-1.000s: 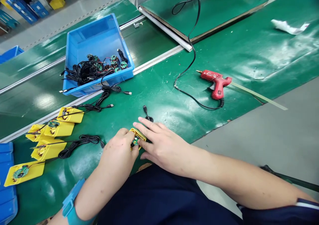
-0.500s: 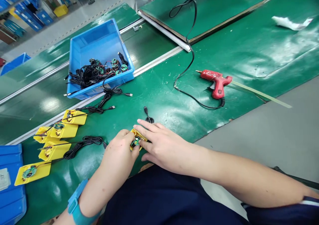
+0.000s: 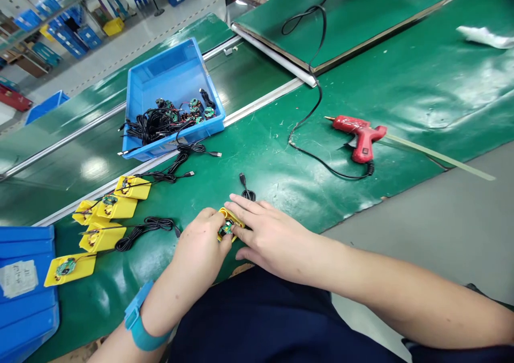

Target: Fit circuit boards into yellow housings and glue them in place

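A small yellow plastic part with a green round circuit board on it lies on the green mat near the front edge. My left hand pinches this part from the left, fingers curled round it. My right hand lies over its right side, fingers stretched and pressing on it. A black cable runs from under my right hand away across the mat. Most of the yellow part is hidden by both hands.
Several yellow parts with boards and black cables lie at the left. A blue bin of cabled boards stands behind them. A red glue gun lies at the right. A blue box sits at the far left.
Both hands stay on the yellow part. The view has shifted, so everything sits slightly further right in the picture.
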Action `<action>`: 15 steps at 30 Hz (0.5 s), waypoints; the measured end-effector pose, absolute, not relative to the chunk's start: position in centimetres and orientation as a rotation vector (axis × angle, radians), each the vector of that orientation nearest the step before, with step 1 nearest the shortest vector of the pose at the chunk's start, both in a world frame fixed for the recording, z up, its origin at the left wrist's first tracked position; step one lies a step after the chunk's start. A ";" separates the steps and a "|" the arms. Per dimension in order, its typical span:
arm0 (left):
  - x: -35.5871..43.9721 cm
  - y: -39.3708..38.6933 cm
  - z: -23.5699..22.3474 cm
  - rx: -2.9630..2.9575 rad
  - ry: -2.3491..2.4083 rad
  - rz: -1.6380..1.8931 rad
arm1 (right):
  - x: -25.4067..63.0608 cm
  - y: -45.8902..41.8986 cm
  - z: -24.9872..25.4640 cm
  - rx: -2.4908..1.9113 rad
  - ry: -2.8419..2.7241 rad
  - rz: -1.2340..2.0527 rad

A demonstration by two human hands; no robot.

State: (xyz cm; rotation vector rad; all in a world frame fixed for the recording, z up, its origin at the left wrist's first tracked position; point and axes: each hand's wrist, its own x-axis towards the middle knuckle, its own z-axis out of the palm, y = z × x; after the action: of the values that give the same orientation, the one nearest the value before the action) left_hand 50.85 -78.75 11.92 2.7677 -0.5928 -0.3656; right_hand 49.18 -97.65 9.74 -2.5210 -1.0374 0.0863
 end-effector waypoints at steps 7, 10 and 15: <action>50.7 -78.8 11.9 2.810 -0.604 -0.403 | 48.8 -97.5 9.3 -2.530 -1.041 0.019; 50.7 -78.7 11.8 2.810 -0.621 -0.390 | 48.8 -97.4 9.4 -2.547 -1.045 0.014; 50.6 -78.3 11.6 2.758 -0.663 -0.308 | 48.8 -97.3 9.6 -2.556 -1.044 0.005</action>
State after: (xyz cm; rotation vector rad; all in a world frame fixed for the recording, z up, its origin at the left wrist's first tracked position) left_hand 50.59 -78.33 11.60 2.7578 -0.6628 -0.3081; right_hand 48.75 -97.33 9.57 -2.5559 -1.0440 0.0055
